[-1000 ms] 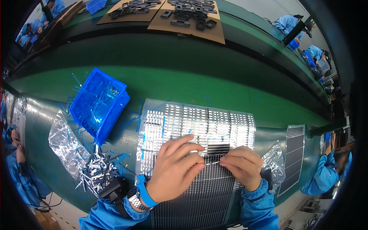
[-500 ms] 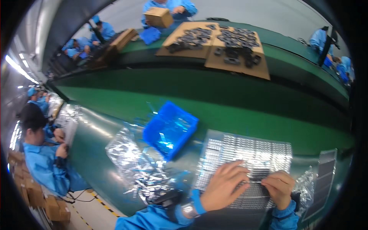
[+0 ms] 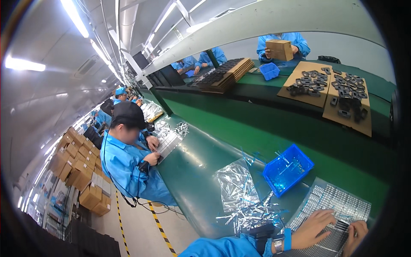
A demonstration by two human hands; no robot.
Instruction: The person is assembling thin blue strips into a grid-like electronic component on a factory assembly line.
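Note:
A clear-backed sheet (image 3: 340,198) with rows of small silvery pieces lies at the lower right, and a dark strip (image 3: 341,225) shows across it. My left hand (image 3: 311,229) rests over the sheet with its fingers stretched out, a metal-banded watch and a blue band at its wrist. Beside the dark strip, my right hand (image 3: 356,237) has thumb and fingers drawn together at the sheet; whatever is between them is too small to make out. Loose silvery strips (image 3: 252,216) are heaped left of my left hand, partly on a clear plastic bag (image 3: 236,186).
A blue bin (image 3: 289,170) holding some strips stands beyond the sheet on the green bench (image 3: 201,171). At left, a co-worker (image 3: 128,150) handles a similar sheet. Across the bench, cardboard sheets (image 3: 305,82) carry black parts, and another person holds a carton (image 3: 279,50). Cartons (image 3: 90,196) are stacked at left.
The view has swung left, so the sheet, bin and hands now sit farther right in the picture and more of the left co-worker shows. Both hands stay at the sheet.

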